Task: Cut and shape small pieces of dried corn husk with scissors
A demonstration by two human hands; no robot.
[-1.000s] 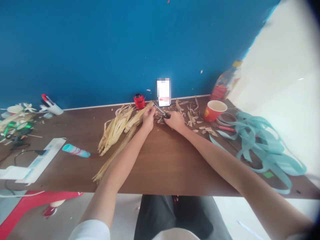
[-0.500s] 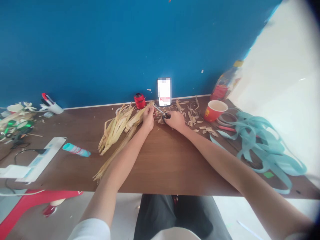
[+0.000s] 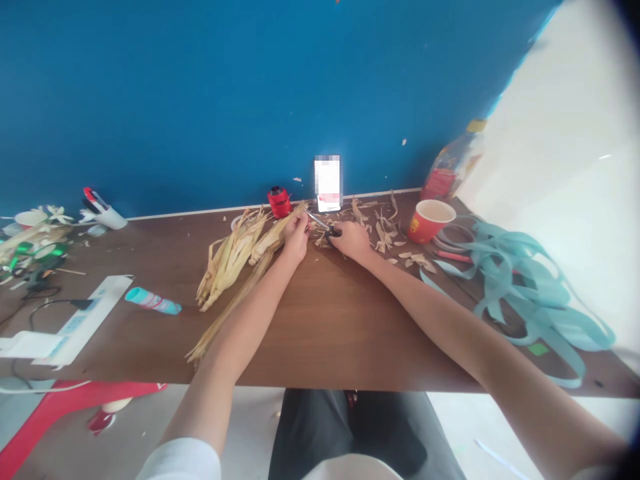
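Note:
My left hand (image 3: 296,237) is closed around the end of a long dried corn husk strip (image 3: 235,297) that trails toward the table's front edge. My right hand (image 3: 351,240) grips small black-handled scissors (image 3: 323,225), whose blades point at the husk end in my left hand. A pile of pale dried husks (image 3: 231,257) lies just left of my left hand. Cut husk scraps (image 3: 387,240) are scattered to the right of my right hand.
On the brown table (image 3: 330,327): a red paper cup (image 3: 429,221), tangled light-blue ribbon (image 3: 520,290), a plastic bottle (image 3: 450,167), a phone (image 3: 328,183) leaning on the blue wall, a red object (image 3: 279,201), a teal tube (image 3: 152,301), a white box (image 3: 75,323), and craft clutter (image 3: 35,247) far left.

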